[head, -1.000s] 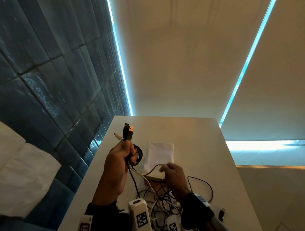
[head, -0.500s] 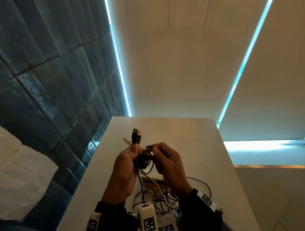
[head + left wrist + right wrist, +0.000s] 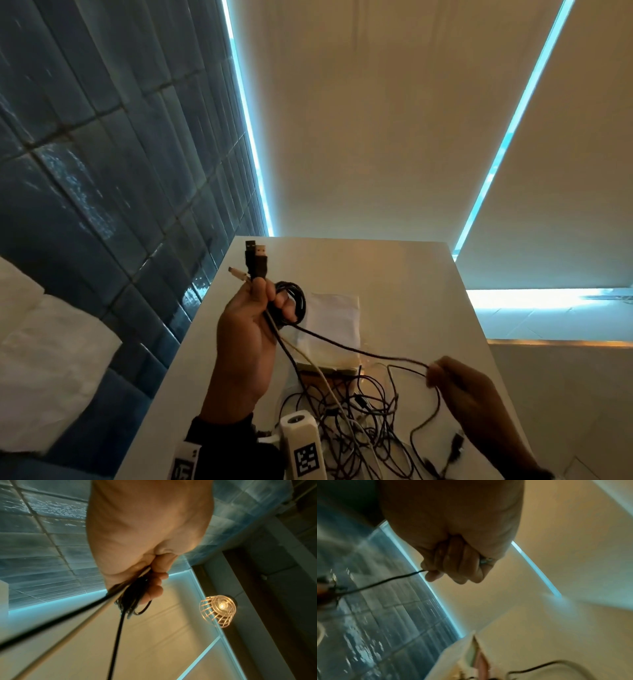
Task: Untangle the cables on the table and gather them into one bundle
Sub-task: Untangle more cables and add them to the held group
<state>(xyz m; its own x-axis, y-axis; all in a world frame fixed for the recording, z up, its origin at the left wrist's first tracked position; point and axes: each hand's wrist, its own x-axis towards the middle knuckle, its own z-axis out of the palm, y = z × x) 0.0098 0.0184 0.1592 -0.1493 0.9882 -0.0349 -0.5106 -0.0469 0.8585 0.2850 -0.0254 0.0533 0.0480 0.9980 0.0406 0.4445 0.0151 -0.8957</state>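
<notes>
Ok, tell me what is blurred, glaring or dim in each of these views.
Head view: bright strip light glares; the right hand and the cable it pinches are motion-blurred; the left hand is fairly sharp. Left wrist view: the cables smear towards the near edge, and the lamp flares. Right wrist view: soft all over, dim palm, tiled wall streaked.

Room dim and warm | cyan light strips (image 3: 248, 137) glow along the ceiling edges, a bright band far right | caged lamp (image 3: 218, 606) flares in the left wrist view | tiled wall (image 3: 85, 164) catches speckled glare | wrist views motion-blurred, cables (image 3: 56, 618) smeared | wide-angle bending at edges | hands mostly shadowed
</notes>
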